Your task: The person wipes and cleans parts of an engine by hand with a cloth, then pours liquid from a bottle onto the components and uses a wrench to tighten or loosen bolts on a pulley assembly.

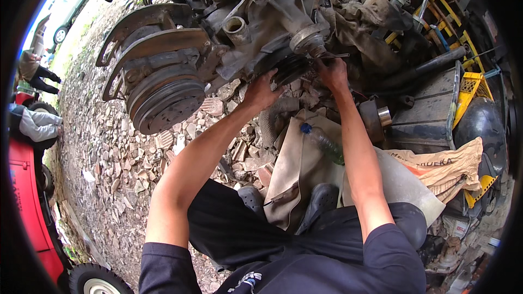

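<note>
A grimy metal engine (261, 19) fills the top of the view, with a black grooved pulley (289, 69) low on its front. My left hand (263, 93) is at the pulley's left lower edge, its fingers curled against the rim. To the right of that pulley, my right hand (333, 73) is closed around a thin metal rod (339, 55), just below a round metal hub (309, 40). Its fingertips are partly hidden. Left of my hands, a larger round pulley (169, 103) sits below curved rusty brackets (163, 43).
Broken tile rubble (141, 169) covers the ground. Between my feet and the engine lie a beige sheet (289, 169) and a clear bottle (327, 144). At right are a paper sack (447, 166) and a yellow crate (471, 95). A red vehicle (35, 201) and other people (38, 122) are at left.
</note>
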{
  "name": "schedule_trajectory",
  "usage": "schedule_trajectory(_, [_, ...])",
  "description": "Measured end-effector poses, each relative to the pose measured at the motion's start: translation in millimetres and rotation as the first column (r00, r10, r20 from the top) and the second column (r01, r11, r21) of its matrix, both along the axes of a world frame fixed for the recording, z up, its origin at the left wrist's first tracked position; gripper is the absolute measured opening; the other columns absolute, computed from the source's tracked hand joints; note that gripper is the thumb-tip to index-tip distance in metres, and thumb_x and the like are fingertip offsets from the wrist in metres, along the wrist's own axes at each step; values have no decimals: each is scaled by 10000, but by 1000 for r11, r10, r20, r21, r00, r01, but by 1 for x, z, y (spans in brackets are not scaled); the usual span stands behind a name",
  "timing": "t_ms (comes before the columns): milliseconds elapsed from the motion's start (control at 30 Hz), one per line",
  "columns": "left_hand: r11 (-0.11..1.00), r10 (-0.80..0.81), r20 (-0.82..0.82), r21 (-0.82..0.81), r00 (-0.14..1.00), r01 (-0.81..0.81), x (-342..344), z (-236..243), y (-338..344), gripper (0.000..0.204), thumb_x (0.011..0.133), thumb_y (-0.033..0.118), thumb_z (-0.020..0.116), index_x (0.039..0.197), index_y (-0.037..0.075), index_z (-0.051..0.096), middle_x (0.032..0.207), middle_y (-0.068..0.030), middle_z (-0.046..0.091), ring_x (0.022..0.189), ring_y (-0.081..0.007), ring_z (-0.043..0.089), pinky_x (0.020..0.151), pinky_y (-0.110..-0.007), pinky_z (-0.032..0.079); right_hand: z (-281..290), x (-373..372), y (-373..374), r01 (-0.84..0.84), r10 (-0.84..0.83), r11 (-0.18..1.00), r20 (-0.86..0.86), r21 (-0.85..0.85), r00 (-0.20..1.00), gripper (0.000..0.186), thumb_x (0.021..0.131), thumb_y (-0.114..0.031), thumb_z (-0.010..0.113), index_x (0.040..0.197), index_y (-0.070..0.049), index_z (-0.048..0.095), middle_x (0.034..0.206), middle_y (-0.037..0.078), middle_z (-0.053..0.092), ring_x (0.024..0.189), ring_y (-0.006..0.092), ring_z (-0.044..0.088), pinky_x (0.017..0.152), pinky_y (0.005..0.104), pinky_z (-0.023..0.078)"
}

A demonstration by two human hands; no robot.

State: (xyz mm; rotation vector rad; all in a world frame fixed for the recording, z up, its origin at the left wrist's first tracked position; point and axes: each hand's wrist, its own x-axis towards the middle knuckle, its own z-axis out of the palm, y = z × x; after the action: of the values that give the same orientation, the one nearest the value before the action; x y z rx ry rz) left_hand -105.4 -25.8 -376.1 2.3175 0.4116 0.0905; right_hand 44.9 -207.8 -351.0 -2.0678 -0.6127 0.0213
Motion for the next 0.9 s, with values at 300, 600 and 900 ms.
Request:
schedule_trajectory(300, [992,-32,-100,121,994,44,-3,23,-8,700,809,368,699,1385,60,447,1283,-201,563,1184,-330,549,1012,-383,431,-12,5,4,40,-36,999,123,-26,992,191,833,-179,675,901,-3,705,834,99,718,780,181,675,741,333,514])
schedule_trajectory(600, [971,-108,-45,212,993,115,-5,11,3,769,773,363,727,1393,25,422,1356,-194,491,1193,-333,534,1023,-386,423,-10,-5,12,27,-26,999,-29,46,999,284,826,-255,679,916,14,694,846,150,711,803,255,691,734,351,510])
schedule_trajectory(900, [970,-135,-162,181,977,164,-6,26,3,763,797,412,694,1403,45,413,1385,-188,460,1231,-314,505,1034,-381,414,-7,-17,35,21,-21,991,-3,130,1000,359,808,-310,680,901,37,668,844,217,685,857,372,669,752,418,505])
